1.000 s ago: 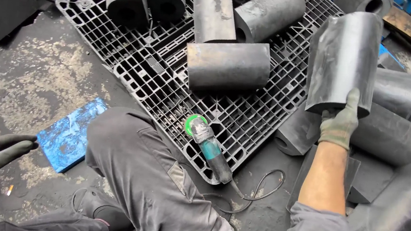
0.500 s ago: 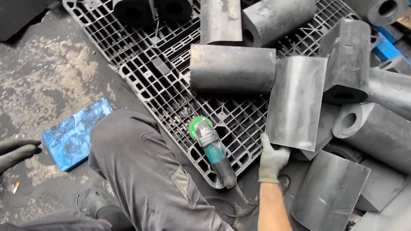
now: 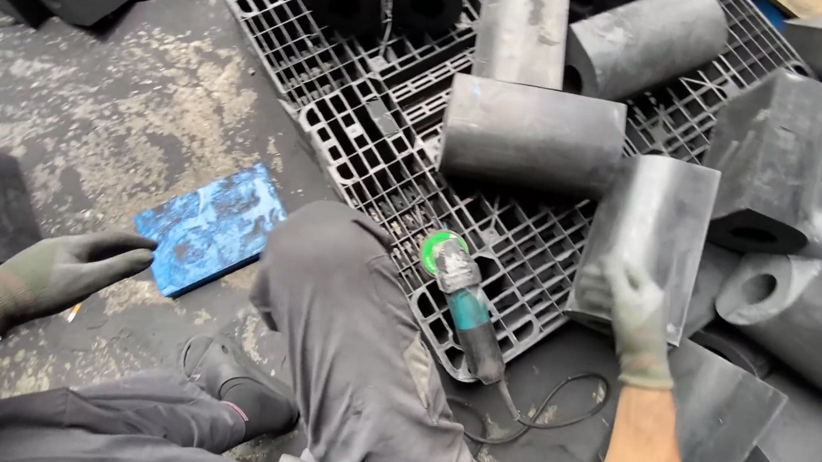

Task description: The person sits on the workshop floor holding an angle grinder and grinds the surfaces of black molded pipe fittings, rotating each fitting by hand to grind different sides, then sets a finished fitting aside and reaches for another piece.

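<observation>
Slab-shaped block [image 3: 654,234] gripped at its near edge by the right hand [image 3: 636,313], leaned against the pallet [image 3: 359,146], angle grinder [image 3: 459,301] laid on the pallet's near corner, left of the block, flat board [image 3: 210,227] on the floor left of the knee, left hand [image 3: 60,273] held beside it.

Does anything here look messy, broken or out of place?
Yes. The angle grinder lies loose on the edge of the black plastic pallet, its cord looped on the floor. Dark rubber blocks lie heaped at odd angles, and the right hand holds one block tilted.
</observation>
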